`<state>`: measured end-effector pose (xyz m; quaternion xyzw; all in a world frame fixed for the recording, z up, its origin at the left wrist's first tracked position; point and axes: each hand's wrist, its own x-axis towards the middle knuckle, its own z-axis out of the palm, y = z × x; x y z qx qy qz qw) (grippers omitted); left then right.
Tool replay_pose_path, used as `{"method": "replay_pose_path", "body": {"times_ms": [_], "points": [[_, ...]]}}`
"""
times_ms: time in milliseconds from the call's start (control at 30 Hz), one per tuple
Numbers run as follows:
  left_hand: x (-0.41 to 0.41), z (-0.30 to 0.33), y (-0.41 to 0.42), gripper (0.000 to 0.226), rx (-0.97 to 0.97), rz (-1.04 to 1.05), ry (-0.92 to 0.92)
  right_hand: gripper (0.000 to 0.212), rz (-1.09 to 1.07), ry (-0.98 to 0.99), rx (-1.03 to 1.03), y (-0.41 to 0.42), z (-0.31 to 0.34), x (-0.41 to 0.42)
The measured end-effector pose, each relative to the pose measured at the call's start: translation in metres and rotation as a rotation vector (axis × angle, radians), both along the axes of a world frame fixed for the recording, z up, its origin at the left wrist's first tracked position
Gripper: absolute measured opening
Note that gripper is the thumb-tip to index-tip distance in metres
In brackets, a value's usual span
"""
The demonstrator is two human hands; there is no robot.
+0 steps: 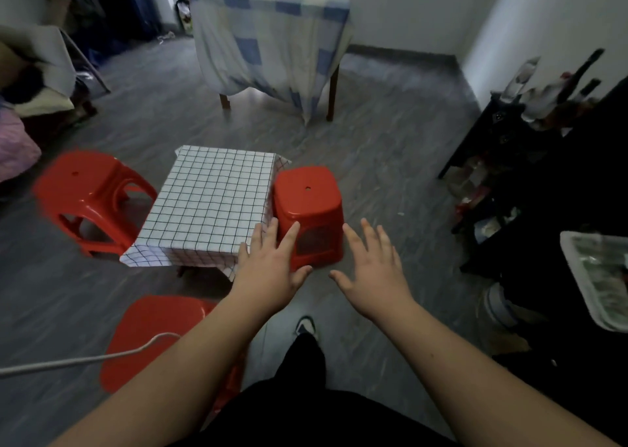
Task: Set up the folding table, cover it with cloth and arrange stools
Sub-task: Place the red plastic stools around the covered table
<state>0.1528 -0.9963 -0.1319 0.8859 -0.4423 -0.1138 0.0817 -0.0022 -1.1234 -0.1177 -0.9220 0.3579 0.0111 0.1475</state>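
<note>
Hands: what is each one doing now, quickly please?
Left hand: open, fingers spread, holding nothing.
Right hand: open, fingers spread, holding nothing.

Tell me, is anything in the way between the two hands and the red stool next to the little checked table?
Nothing visible is in the way. Both the left hand and the right hand are spread open just in front of the red stool, which stands right beside the checked table, with only bare floor around its other sides.

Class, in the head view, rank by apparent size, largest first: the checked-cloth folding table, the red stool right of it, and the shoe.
1. Checked-cloth folding table
2. Red stool right of it
3. Shoe, partly hidden by the leg, so its full size is unsure.
</note>
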Motion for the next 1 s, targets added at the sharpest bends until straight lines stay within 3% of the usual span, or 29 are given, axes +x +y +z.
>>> {"method": "replay_pose_path", "body": {"times_ms": [267,700,1000], "points": [[0.092,-0.035,-0.136,0.086,-0.003,0.105,0.040,0.088,0.088,0.054,-0.015,-0.154,-0.024,0.101],[0.236,-0.034,-0.315,0.084,0.097,0.249,0.046,0.087,0.332,0.120,-0.035,-0.371,-0.034,0.280],[0.264,-0.115,-0.422,0.082,0.149,0.690,0.134,0.084,0.774,0.186,0.021,-0.510,-0.117,0.391]]}}
